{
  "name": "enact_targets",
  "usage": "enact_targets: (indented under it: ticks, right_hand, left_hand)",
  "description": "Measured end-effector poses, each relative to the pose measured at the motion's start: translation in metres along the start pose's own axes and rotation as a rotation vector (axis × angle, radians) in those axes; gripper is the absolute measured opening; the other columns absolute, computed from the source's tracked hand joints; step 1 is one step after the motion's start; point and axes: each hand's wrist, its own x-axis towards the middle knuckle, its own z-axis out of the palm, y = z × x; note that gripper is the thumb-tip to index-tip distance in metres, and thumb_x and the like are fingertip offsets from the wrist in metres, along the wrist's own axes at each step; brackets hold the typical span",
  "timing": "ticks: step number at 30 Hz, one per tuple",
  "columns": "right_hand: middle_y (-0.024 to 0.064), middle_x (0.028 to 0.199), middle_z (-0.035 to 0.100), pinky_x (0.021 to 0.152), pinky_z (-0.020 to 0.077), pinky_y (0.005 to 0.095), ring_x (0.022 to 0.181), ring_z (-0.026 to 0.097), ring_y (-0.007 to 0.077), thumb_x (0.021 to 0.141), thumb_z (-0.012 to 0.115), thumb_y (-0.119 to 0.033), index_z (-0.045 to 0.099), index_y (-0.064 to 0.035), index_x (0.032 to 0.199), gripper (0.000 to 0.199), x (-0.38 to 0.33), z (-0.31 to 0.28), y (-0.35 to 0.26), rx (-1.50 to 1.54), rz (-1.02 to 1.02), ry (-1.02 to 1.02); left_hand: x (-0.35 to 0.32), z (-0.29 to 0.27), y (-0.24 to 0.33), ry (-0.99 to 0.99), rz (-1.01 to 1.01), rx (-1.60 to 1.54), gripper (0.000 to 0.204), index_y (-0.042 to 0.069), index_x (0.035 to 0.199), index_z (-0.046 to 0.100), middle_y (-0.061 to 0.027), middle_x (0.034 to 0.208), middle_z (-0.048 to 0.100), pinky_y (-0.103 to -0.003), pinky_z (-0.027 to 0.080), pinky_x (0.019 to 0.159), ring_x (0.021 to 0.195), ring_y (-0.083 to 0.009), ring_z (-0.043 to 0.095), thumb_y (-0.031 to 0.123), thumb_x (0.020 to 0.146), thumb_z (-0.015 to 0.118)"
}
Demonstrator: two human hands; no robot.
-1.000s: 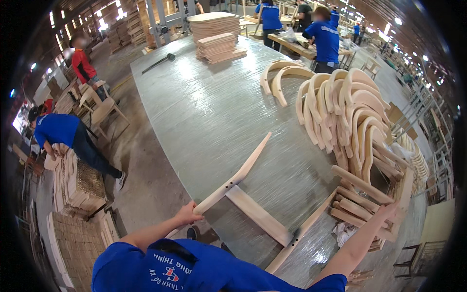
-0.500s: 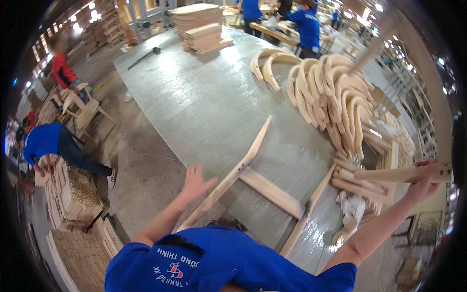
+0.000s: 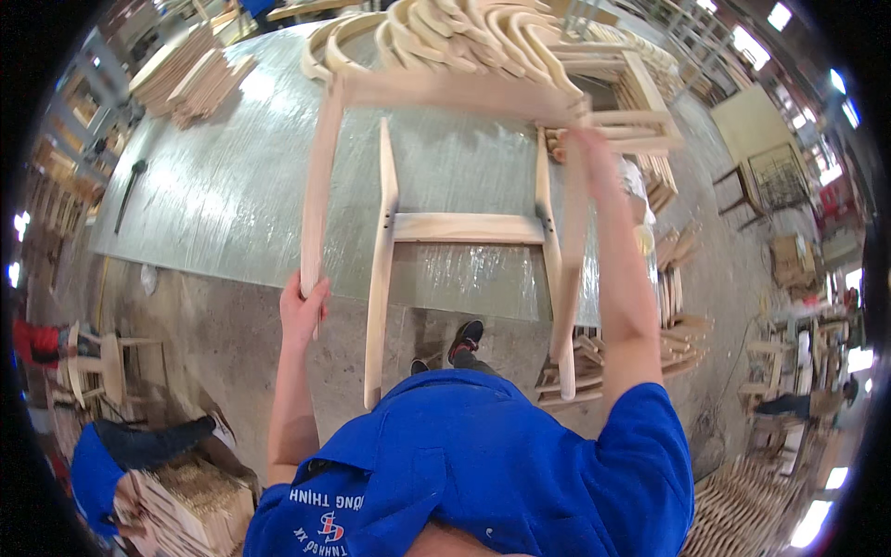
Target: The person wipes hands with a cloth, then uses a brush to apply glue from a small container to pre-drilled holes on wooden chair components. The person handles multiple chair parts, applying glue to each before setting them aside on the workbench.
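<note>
A U-shaped wooden chair frame (image 3: pixel 445 92) is up in front of me, its crossbar at the far side and two legs pointing toward me. My left hand (image 3: pixel 304 311) is closed around the near end of its left leg. At the far right corner, my right hand (image 3: pixel 592 158) grips the same frame; motion smears its fingers. Beneath it, an H-shaped wooden chair frame (image 3: pixel 469 228) rests on the table (image 3: pixel 232 200), its two legs sticking out past the near edge. Dark marks show at its joints.
Curved wooden pieces (image 3: pixel 464 37) are heaped at the table's far side. Flat boards (image 3: pixel 190 79) are stacked at the far left, near a dark tool (image 3: pixel 130 195). More wooden parts (image 3: pixel 622 362) lie low at the right. A bent-over person (image 3: pixel 102 464) works at lower left.
The held frame has swung from the far right to in front of me. My left hand, empty and spread before, now grips its left leg. My view has turned to the right.
</note>
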Motion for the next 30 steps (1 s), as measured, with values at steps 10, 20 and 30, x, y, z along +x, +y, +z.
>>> enact_targets:
  ticks: [10,20,30]
  right_hand:
    - [0.0143,0.113,0.054,0.083,0.0465,0.0362,0.099,0.055,0.0275,0.080,0.064,-0.028,0.061,-0.0009,0.102,0.035,-0.021,0.003,0.144,-0.645,-0.434,0.277]
    - [0.0059,0.088,0.063,0.058,0.0484,0.0264,0.067,0.058,0.0135,0.087,0.056,-0.039,0.057,-0.0040,0.097,0.036,-0.143,-0.163,0.206,1.602,0.136,0.608]
    - [0.0068,0.090,0.064,0.060,0.0485,0.0261,0.071,0.060,0.0138,0.090,0.053,-0.028,0.055,-0.0083,0.103,0.024,-0.135,-0.239,0.211,1.334,0.196,0.714]
  left_hand:
    - [-0.013,0.040,-0.086,0.263,0.381,0.696,0.024,0.001,0.094,0.057,-0.0088,0.078,0.059,-0.032,0.048,0.062,0.070,-0.0193,0.058,0.020,0.080,0.064]
    - [0.055,0.344,0.030,-0.601,0.120,0.000,0.015,0.002,0.091,0.059,-0.0019,0.082,0.058,-0.024,0.045,0.069,0.079,-0.0089,0.055,0.017,0.086,0.059]
    - [0.072,0.651,0.047,-0.718,-0.408,-0.105,0.026,0.004,0.094,0.054,-0.0083,0.090,0.058,-0.031,0.048,0.054,0.073,-0.0166,0.060,0.028,0.084,0.059]
